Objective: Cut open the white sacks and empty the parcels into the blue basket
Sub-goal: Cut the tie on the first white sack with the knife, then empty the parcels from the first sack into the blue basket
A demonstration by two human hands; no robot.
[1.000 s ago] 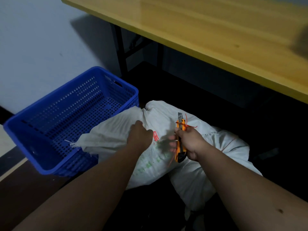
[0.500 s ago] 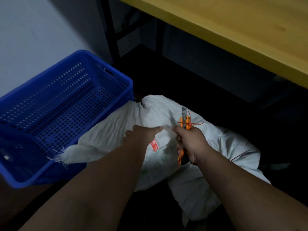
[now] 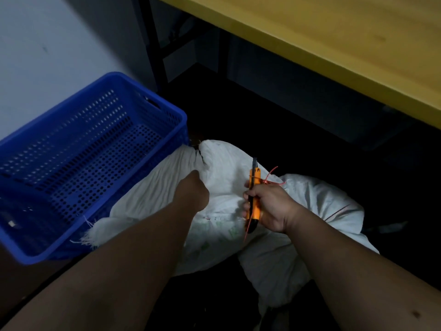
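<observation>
- The right hand [image 3: 269, 206] is clenched around an orange utility knife [image 3: 253, 199], held upright with the blade pointing away; thin red string [image 3: 272, 177] trails from it.
- The left hand [image 3: 193, 192] is closed on a bunched fold of the nearer white sack [image 3: 222, 168], a crinkled woven bag lying on the dark floor.
- A second white sack [image 3: 322, 204] is seen just beside it, under the right forearm.
- The blue basket [image 3: 28, 247], perforated plastic, is touched by the nearer sack's frayed end.
- The yellow wooden bench [image 3: 334, 44] is seen beyond.
</observation>
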